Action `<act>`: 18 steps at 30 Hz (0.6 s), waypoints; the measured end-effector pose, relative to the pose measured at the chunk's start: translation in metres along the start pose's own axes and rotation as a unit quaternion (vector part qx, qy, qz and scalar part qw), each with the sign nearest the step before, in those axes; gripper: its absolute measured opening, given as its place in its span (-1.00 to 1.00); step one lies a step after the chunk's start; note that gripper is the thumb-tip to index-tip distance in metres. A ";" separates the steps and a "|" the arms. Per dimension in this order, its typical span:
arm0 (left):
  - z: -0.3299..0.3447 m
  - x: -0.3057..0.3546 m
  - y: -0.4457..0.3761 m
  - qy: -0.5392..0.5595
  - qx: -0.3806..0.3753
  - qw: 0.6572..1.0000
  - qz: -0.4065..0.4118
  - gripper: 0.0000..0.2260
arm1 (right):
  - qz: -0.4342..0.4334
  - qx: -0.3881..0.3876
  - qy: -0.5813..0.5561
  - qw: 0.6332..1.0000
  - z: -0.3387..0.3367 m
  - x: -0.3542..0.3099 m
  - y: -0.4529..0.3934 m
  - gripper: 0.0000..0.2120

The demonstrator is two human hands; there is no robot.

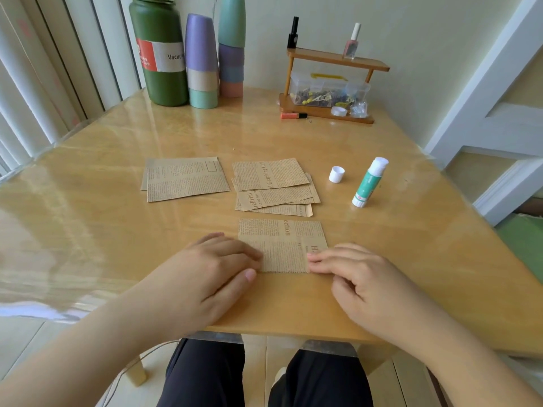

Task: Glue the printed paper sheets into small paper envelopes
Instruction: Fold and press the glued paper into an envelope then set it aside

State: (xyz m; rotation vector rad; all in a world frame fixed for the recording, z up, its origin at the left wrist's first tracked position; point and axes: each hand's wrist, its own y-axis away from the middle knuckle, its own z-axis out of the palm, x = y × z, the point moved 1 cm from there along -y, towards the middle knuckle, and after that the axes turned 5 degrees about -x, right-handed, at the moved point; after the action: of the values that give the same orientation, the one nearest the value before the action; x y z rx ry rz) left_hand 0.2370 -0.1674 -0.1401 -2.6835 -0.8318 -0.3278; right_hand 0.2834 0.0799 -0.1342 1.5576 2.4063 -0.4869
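Folded printed sheet point(283, 245) is pressed flat on the surface point(117, 201) near its front edge: left hand point(211, 268) and right hand point(357, 274) laid on with fingers extended, possibly creasing. Uncapped glue stick point(369, 182) is stood upright at right.

Bright, soft daylight enters from the left of the frame, leaving pale glare on the glossy table point(88, 201); wide-angle distortion bends the edges.
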 end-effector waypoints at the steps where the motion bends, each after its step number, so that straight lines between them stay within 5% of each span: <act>1: -0.001 0.002 -0.007 -0.005 0.005 1.000 -0.001 -0.62 | 0.005 0.006 0.000 1.000 -0.002 -0.002 -0.006 -0.65; 5: -0.001 0.005 -0.040 0.001 0.001 0.997 -0.080 -0.53 | 0.031 0.014 0.006 0.999 -0.006 -0.012 -0.042 -0.71; 9: 0.014 0.003 -0.054 -0.054 -0.140 0.976 -0.159 -0.43 | 0.054 -0.118 0.056 0.990 0.012 -0.013 -0.059 -0.47; 13: 0.018 0.000 -0.050 -0.101 -0.156 0.970 -0.159 -0.22 | 0.060 -0.172 0.133 0.974 0.021 -0.008 -0.056 -0.31; 18: 0.017 -0.005 -0.044 -0.113 -0.156 0.969 -0.156 -0.22 | 0.066 -0.179 0.136 0.972 0.018 -0.003 -0.051 -0.27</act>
State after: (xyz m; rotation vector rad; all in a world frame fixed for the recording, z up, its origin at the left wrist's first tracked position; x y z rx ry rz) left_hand 0.2101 -0.1297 -0.1471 -2.9120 -1.3840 -0.2413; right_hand 0.2383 0.0512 -0.1416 1.6877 2.3831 0.1923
